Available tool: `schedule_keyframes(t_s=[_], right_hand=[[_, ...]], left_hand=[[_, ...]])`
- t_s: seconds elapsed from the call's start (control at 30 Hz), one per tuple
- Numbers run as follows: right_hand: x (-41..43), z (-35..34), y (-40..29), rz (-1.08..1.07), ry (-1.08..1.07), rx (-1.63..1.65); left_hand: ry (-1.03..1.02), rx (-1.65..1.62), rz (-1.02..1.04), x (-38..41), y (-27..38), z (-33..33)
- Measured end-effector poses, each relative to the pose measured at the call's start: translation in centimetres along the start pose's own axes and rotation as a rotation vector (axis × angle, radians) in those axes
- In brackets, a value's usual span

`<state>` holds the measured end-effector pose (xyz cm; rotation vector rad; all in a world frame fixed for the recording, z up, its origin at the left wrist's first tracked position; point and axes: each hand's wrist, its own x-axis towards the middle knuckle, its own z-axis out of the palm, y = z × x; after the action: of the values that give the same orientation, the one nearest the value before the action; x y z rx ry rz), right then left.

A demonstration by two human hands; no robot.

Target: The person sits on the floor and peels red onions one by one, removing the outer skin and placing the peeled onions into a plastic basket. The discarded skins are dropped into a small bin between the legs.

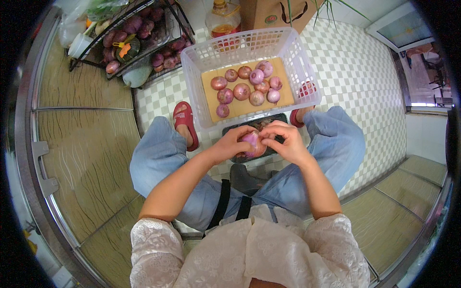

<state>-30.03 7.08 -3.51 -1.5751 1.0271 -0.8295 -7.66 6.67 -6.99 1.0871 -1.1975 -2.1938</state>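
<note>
A red onion [254,144] with partly loose skin is held over a black tray [230,130] on the floor. My left hand [232,144] grips it from the left. On its other side, the thumb and fingertips of my right hand [284,141] pinch at the skin near its top. Bits of dry peel lie in the tray, which my hands partly cover. Just beyond stands a white plastic basket [311,86] with a cardboard sheet [234,115] in its bottom and several red onions [241,91] on the sheet.
A black wire rack [108,73] at upper left holds more onions and a dark green squash [128,49]. Behind the basket are an oil bottle [223,21] and a brown paper bag [266,16]. Cabinet doors [86,151] line the left side. My knees flank the tray.
</note>
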Motion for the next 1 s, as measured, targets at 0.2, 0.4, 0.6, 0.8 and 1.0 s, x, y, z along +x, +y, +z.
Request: schedule_keyframes(t_s=[0.2, 0.4, 0.6, 0.8, 1.0], right_hand=[[-0.2, -0.2, -0.2, 0.013, -0.012, 0.022], [-0.3, -0.3, -0.3, -0.021, -0.028, 0.01], [-0.4, -0.3, 0.0, -0.049, -0.042, 0.025], [-0.4, -0.4, 0.5, 0.03, -0.102, 0.041], [-0.4, -0.3, 0.9, 0.152, -0.147, 0.132]], left_hand=[[0.005, -0.025, -0.041, -0.2, 0.6, 0.3], [0.024, -0.015, -0.056, -0.5, 1.0, 0.4], [0.039, -0.043, -0.128, -0.8, 1.7, 0.7], [-0.013, 0.059, -0.054, -0.6, 0.7, 0.1], [-0.034, 0.228, 0.076, 0.0, 0.3, 0.2]])
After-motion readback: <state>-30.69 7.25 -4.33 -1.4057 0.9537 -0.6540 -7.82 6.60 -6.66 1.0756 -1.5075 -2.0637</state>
